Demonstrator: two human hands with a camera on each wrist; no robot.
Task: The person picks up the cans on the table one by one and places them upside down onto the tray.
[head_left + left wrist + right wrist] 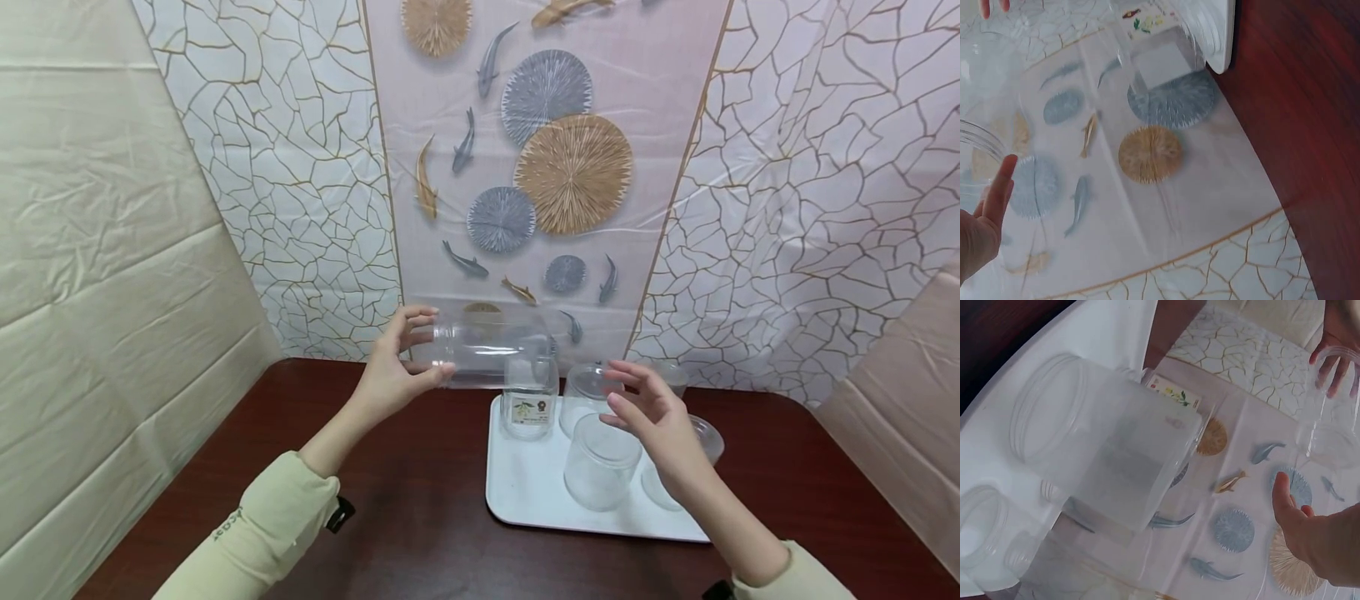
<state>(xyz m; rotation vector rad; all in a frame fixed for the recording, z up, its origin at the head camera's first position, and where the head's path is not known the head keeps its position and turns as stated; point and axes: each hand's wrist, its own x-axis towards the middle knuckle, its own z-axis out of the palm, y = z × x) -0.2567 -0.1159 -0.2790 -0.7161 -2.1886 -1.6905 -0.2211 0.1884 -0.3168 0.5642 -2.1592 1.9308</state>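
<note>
My left hand [397, 358] grips a clear plastic jar [487, 346] at its threaded mouth, thumb below and fingers above. The jar lies sideways in the air, its base toward the right. In the left wrist view the thumb of the left hand [982, 231] shows against the ringed neck. My right hand [656, 417] hovers over the jars on the tray, fingers loosely bent with nothing in them. In the right wrist view the right hand [1316, 537] is apart from the held jar [1329, 419].
On the dark red table [420, 517] lies a white tray [525, 500]. Several clear jars stand on it mouth down, among them a wide jar [602, 467] in front and a labelled jar [529, 412] at the back left. A patterned cloth [315, 208] hangs behind the table.
</note>
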